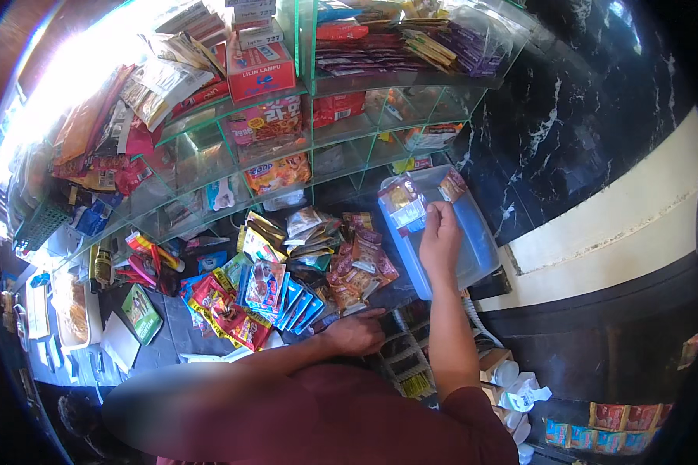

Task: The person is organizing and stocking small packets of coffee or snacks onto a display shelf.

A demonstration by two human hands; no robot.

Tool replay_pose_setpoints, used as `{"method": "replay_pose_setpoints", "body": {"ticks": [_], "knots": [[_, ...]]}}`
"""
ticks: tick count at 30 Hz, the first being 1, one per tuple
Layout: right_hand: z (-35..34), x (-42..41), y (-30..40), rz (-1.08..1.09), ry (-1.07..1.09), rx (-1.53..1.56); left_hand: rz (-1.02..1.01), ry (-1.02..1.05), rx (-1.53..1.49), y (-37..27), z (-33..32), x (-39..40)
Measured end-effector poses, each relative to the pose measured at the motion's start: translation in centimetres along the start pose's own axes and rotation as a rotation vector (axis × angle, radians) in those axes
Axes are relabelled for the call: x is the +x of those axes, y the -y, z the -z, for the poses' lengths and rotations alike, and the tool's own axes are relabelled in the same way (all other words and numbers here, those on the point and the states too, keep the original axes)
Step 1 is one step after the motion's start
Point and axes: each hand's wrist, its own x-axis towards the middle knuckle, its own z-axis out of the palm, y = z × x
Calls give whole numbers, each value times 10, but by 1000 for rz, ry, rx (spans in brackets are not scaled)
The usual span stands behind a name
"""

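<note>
My right hand pinches a brown-and-white sachet over a translucent blue plastic tub. Another small brown sachet lies at the tub's far end. At the counter's near edge is my left hand, its index finger stretched to the right and its other fingers mostly hidden. Just beyond it spreads a pile of brown sachets. To their left are blue sachets, with red-and-yellow packets beside them. Gold-and-white sachets lie farther back.
Glass shelves full of packets rise behind the counter, with a red candle box on top. On the left are a white food container and a green booklet. Black marbled tiles cover the right side. Hanging sachets show lower right.
</note>
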Motion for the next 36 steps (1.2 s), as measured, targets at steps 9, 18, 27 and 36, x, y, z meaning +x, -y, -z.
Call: {"method": "replay_pose_setpoints", "body": {"ticks": [9, 18, 27, 36], "knots": [[-72, -55, 2, -130, 14, 238, -32, -59, -1, 2, -6, 1], [-91, -93, -16, 247, 169, 24, 105, 106, -24, -10, 16, 0], [-82, -101, -24, 235, 259, -243, 17, 7, 19, 2, -6, -3], [-94, -93, -31, 216, 169, -324, -17, -61, -29, 4, -10, -2]]}}
